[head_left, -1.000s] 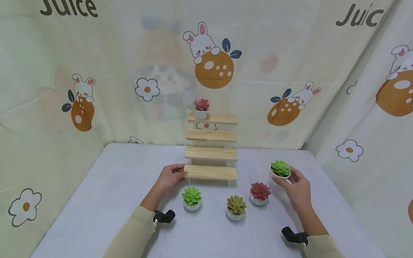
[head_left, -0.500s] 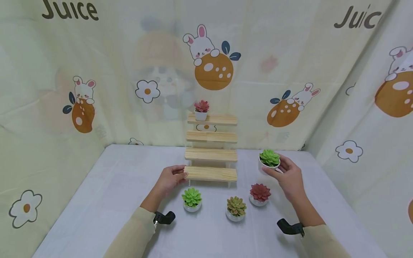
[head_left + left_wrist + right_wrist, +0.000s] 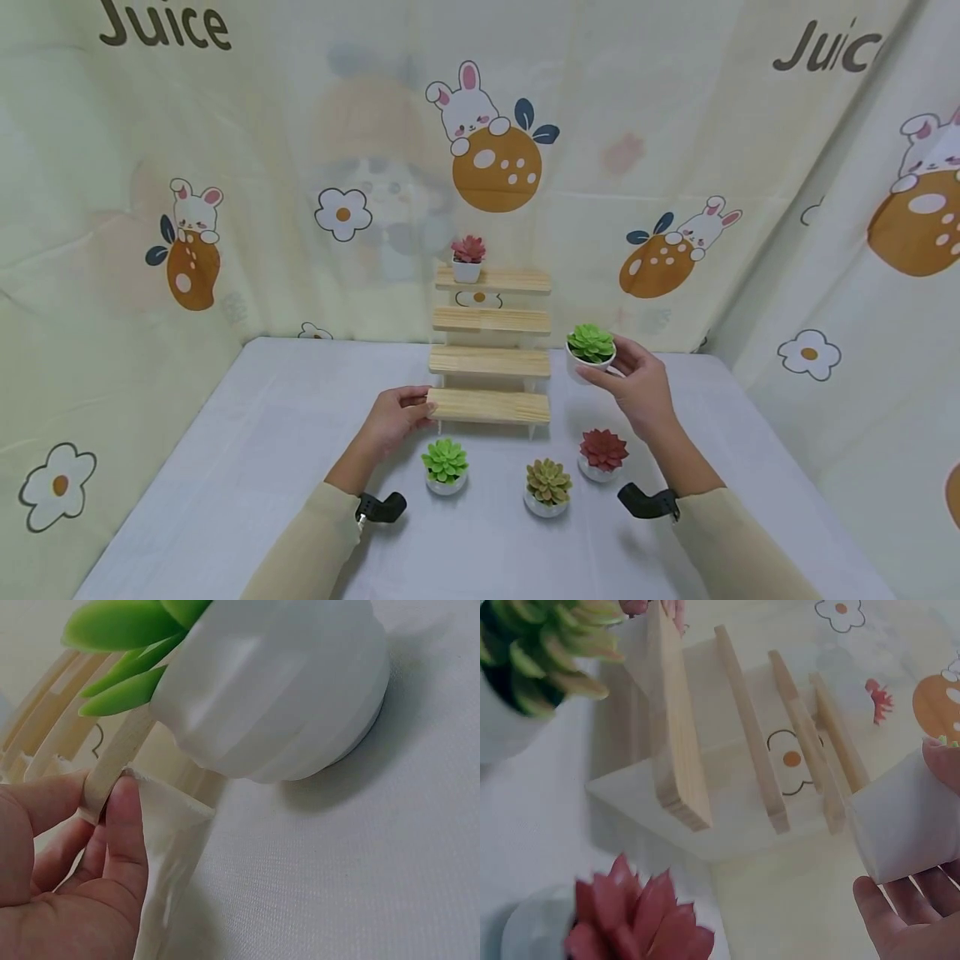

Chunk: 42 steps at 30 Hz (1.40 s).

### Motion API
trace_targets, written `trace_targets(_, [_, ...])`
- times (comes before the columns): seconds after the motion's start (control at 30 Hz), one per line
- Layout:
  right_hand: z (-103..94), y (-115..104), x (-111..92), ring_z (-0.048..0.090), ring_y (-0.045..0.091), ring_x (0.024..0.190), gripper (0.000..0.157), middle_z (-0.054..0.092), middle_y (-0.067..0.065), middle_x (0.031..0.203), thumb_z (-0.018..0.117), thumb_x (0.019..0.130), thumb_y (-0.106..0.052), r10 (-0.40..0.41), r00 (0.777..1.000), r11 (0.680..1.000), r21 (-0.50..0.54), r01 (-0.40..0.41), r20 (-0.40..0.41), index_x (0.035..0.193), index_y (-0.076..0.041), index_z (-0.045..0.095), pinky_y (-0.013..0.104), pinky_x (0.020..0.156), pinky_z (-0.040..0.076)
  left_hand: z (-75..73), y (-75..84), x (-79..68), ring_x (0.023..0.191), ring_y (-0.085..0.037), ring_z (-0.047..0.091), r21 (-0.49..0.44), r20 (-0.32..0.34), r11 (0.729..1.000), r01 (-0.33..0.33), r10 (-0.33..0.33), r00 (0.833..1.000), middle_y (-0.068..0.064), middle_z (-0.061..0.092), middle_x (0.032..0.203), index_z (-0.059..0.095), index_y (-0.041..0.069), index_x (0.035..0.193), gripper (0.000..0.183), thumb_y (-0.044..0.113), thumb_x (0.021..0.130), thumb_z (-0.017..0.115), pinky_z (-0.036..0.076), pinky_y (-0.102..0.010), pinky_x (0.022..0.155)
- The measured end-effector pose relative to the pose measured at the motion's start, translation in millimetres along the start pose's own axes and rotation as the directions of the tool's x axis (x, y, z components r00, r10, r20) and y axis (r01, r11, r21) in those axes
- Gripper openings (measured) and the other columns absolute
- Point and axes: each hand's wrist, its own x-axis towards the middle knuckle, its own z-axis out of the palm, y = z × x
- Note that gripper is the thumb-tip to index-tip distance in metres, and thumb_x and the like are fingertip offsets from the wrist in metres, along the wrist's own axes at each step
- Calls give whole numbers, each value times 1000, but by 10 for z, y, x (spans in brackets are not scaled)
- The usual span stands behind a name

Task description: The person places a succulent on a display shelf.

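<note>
My right hand (image 3: pixel 640 385) holds a bright green potted succulent (image 3: pixel 590 344) by its white pot, in the air just right of the stepped wooden shelf (image 3: pixel 491 362). In the right wrist view the thumb and fingers grip the white pot (image 3: pixel 907 817). My left hand (image 3: pixel 396 422) pinches the left end of the shelf's lowest plank; the left wrist view shows thumb and fingertips on the plank (image 3: pixel 112 761). A pink-red succulent (image 3: pixel 467 259) in a square white pot stands at the left of the top plank.
In front of the shelf on the white-covered table (image 3: pixel 300 417) stand a green succulent (image 3: pixel 446 465), an olive-brown succulent (image 3: pixel 548 487) and a dark red succulent (image 3: pixel 602 455), all in white pots. A printed curtain (image 3: pixel 360 108) hangs behind.
My right hand has carried the green succulent leftward and toward the back, from the table's right side to beside the shelf. The left hand has stayed on the lowest plank.
</note>
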Motion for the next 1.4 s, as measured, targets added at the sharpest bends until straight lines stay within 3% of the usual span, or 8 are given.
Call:
trace_targets(0.37, [261,-147,267,64,5,115,76,60,15,145,87,84,-30,-47,999,997,62,47,13,149,-10,52,12,92,56,-6,0,-2,91,-17,68,-20,6,1000,4,-4,1000,-22,67,117,59,-10,134,39,-4,95,65,65,-31,81])
trace_targets(0.7, [440,-303,489,63,19,119,71,65,13,139,87,83,-31,-126,992,992,30,125,5,145,-12,57,14,94,57,14,-5,-5,90,-17,69,-29,3,1000,2,-2,1000,-23,67,117,59,-10,135,40,-4,95,66,66,-32,82])
trace_targets(0.9, [524,-409,680,63,23,123,69,64,11,139,87,83,-30,-158,986,987,30,157,43,144,-15,58,22,101,57,0,-19,13,89,-15,69,-41,0,999,-1,1,1000,-22,66,118,59,-10,135,41,-5,95,66,66,-32,83])
trace_targets(1.17, [653,-565,921,63,24,125,72,66,9,137,86,83,-39,-115,993,993,-17,115,42,145,-15,58,38,110,54,-1,-22,16,90,-17,69,-43,-4,999,2,-3,1000,-21,67,117,60,-8,134,39,-3,95,67,66,-34,84])
trace_targets(1.4, [743,-639,1096,64,23,122,72,68,10,134,86,83,-40,-99,995,994,-47,99,17,144,-14,59,42,108,56,5,-15,5,92,-18,69,-46,-5,999,10,-10,1000,-22,66,118,59,-8,135,40,-3,96,66,65,-35,86])
